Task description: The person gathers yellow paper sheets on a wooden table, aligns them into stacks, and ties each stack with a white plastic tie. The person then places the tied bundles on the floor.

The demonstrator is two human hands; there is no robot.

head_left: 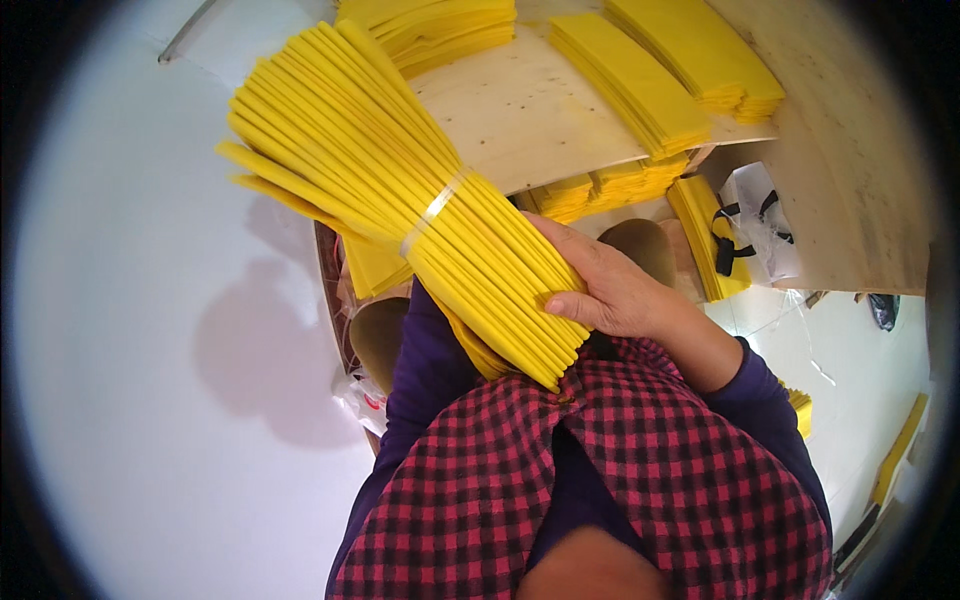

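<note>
Yellow folded bundle (pixel 400 185), tilted before the wooden surface (pixel 490 110), wears a band (pixel 437 208), presumably binding its folds; right grip (pixel 618 285) clasps the near end, thumb on top, likely steadying it; left grip hidden, cannot tell.

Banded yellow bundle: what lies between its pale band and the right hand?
In the head view, just a bare stretch of the yellow bundle lies between the band and the right hand.

One head-worn fisheye looks down, close over the checked garment (pixel 450 490), edges probably bent.
</note>
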